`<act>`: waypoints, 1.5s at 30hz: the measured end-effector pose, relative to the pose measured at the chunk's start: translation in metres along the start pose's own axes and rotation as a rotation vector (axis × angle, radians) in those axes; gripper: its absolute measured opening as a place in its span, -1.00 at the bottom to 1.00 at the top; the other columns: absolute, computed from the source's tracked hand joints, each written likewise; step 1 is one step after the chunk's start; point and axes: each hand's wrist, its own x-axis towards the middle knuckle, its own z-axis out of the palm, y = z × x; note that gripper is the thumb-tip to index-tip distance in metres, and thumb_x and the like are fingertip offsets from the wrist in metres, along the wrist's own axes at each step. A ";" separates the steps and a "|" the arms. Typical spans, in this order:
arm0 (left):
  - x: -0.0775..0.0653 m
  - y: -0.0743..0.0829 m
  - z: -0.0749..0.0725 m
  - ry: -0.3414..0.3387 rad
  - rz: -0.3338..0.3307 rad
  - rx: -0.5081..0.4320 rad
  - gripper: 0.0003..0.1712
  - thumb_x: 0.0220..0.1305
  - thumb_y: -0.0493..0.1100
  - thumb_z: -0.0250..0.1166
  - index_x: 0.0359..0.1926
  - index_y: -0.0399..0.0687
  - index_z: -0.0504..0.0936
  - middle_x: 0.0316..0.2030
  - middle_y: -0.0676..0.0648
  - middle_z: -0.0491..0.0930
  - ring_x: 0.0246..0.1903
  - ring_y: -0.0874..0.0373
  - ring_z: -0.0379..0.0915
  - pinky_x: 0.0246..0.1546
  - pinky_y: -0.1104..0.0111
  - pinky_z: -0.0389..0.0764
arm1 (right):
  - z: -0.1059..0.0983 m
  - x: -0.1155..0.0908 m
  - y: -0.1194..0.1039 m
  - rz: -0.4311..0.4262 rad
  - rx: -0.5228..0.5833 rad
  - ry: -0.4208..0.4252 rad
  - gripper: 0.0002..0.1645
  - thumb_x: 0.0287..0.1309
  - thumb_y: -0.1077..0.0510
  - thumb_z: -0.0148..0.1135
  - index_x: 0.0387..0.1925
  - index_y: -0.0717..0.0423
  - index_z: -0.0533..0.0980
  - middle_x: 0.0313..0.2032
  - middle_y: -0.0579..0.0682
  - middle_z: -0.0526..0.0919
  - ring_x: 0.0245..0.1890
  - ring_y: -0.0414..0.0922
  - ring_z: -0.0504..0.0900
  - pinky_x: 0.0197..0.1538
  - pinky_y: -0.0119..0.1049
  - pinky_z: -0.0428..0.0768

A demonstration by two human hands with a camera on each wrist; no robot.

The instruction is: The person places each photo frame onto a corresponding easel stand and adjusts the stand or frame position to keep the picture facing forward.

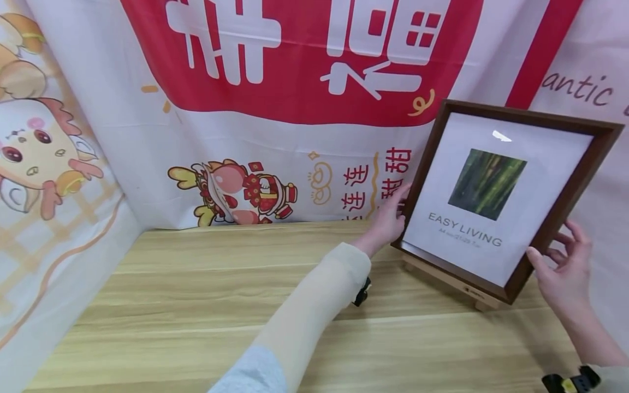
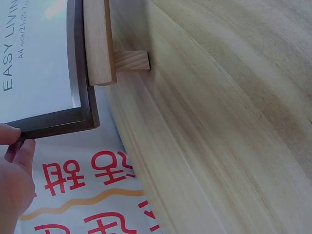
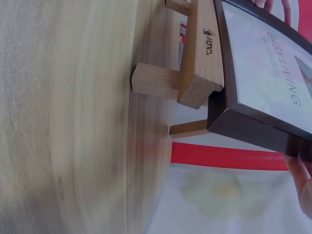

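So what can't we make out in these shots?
Head: most of the wooden easel, hidden behind the picture frame.
Head: small line under "EASY LIVING", too small and blurred; left wrist cuts its end at the top edge.
Left wrist: rest of left hand, cut by left edge.
Right wrist: rest of right hand, cut by right edge.

Through my cameras I see a small, booth-like corner, closely walled with printed cloth. A wooden table [image 1: 187, 327] runs right up to the back hanging [image 1: 295, 93], whose big red patch carries white Chinese characters turned sideways, with a festive cartoon dragon [image 1: 236, 191] lower down. A cartoon animal [image 1: 39, 147] decorates the left hanging [image 1: 64, 240], and I read "antic" on the right-hand cloth [image 1: 577, 90]. Whether this corner stands in a home or a studio, I cannot tell.
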 end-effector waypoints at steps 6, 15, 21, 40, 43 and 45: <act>-0.001 -0.004 0.001 -0.042 -0.032 -0.013 0.02 0.18 -0.50 0.23 0.52 0.25 0.01 0.30 -0.02 0.36 0.09 0.12 0.44 0.05 0.43 0.49 | -0.001 0.002 0.002 0.047 -0.070 -0.056 0.01 0.10 0.56 0.15 0.44 -0.10 0.00 -0.05 -0.23 0.36 -0.28 -0.43 0.51 -0.27 -0.71 0.50; -0.002 -0.005 0.000 -0.085 -0.052 -0.090 0.04 0.20 -0.50 0.23 0.53 0.26 -0.02 0.31 -0.06 0.35 0.23 0.12 0.34 0.11 0.43 0.46 | -0.002 0.004 0.005 0.048 -0.073 -0.090 -0.01 0.14 0.52 0.15 0.44 -0.13 -0.02 -0.06 -0.26 0.35 -0.29 -0.45 0.51 -0.30 -0.70 0.51; -0.004 -0.003 0.001 -0.116 -0.041 -0.114 0.04 0.21 -0.48 0.23 0.53 0.26 -0.04 0.34 -0.05 0.30 0.25 0.13 0.31 0.12 0.47 0.44 | -0.004 0.005 0.006 0.098 0.035 -0.047 -0.03 0.10 0.58 0.12 0.42 -0.11 0.06 -0.08 -0.19 0.39 -0.33 -0.43 0.53 -0.32 -0.70 0.52; -0.022 -0.023 0.013 -0.165 -0.039 -0.173 0.02 0.18 -0.42 0.32 0.52 0.07 -0.03 0.41 -0.10 0.17 0.31 0.05 0.23 0.22 0.34 0.38 | -0.007 -0.018 0.001 0.172 -0.135 -0.123 0.03 0.24 0.32 0.20 0.52 -0.18 -0.16 0.09 -0.14 0.25 -0.13 -0.42 0.41 -0.14 -0.75 0.42; -0.032 -0.036 0.023 -0.167 -0.044 -0.173 0.07 0.11 -0.43 0.37 0.52 0.04 -0.02 0.39 -0.14 0.22 0.27 0.04 0.27 0.20 0.34 0.40 | -0.006 -0.035 0.004 0.236 -0.123 -0.149 0.08 0.25 0.30 0.22 0.52 -0.18 -0.23 0.22 0.12 0.19 0.02 -0.30 0.40 -0.07 -0.75 0.39; -0.037 -0.044 0.031 -0.165 -0.047 -0.172 0.13 0.07 -0.44 0.40 0.53 0.09 -0.05 0.39 -0.15 0.21 0.26 0.03 0.29 0.17 0.34 0.42 | -0.003 -0.047 0.008 0.277 -0.096 -0.169 0.10 0.25 0.30 0.22 0.52 -0.19 -0.26 0.29 0.25 0.09 0.10 -0.22 0.36 -0.05 -0.74 0.39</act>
